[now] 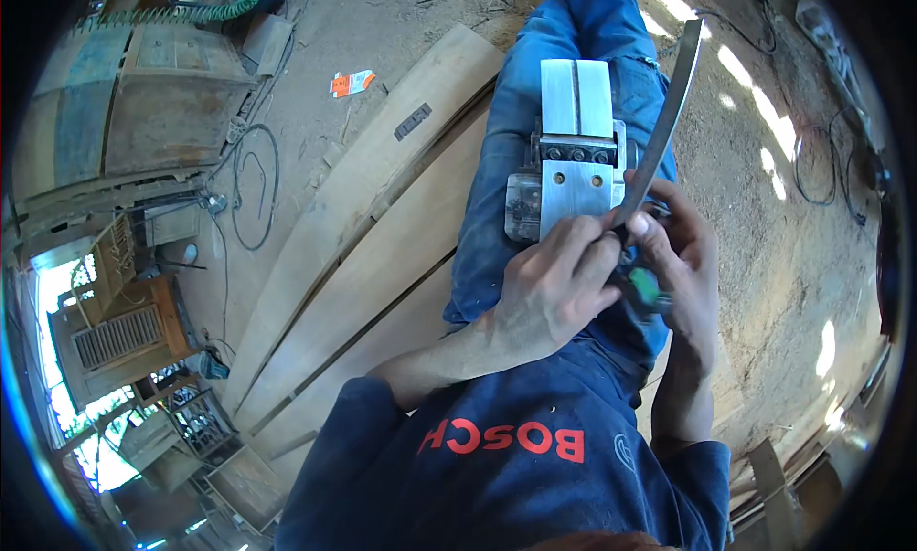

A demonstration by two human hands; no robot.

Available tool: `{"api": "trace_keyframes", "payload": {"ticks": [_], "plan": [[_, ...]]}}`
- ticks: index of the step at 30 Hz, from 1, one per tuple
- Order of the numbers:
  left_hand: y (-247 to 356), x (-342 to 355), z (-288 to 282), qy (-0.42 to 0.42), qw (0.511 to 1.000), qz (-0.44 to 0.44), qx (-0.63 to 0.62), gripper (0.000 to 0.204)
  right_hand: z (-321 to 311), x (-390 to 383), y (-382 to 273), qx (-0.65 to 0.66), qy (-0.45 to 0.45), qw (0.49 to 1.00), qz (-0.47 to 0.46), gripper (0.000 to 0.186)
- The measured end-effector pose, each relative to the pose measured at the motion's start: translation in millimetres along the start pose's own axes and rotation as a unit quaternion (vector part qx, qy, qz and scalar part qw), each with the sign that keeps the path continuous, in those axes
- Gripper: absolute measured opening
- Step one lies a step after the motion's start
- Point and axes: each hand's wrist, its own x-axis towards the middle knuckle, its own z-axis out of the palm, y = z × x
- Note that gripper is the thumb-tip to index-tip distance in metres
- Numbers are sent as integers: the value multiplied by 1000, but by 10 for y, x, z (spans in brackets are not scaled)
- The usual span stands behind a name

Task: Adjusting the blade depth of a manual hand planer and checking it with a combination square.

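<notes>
Head view: left hand (556, 279) and right hand (690, 255) clamp their grip on a grey strip (672, 102), over the lap's (484, 231) right edge, beside an upturned planer (577, 193); handling looks unfinished.

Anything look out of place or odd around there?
An orange-and-white packet lies on the ground left of the planks, looking like dropped litter. The silver-plated tool rests plates-up on the person's legs, an odd support, though perhaps deliberate.

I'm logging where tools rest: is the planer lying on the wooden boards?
No, the planer rests on the person's jeans-covered legs.
</notes>
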Motion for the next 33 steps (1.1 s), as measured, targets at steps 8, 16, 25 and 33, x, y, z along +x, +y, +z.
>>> {"api": "trace_keyframes", "payload": {"ticks": [8,16,25,33], "plan": [[48,121,-368,-55,991,13,-124,54,-149,-8,-21,42,-58,997,25,57],[-541,129,-325,75,937,-255,-226,31,-175,186,-216,136,-101,979,-111,56],[-860,373,6,81,907,-335,-240,23,-92,398,-434,-63,23,988,-142,35],[-823,458,85,94,876,-407,-242,22,184,662,-443,-290,61,901,-316,25]]}}
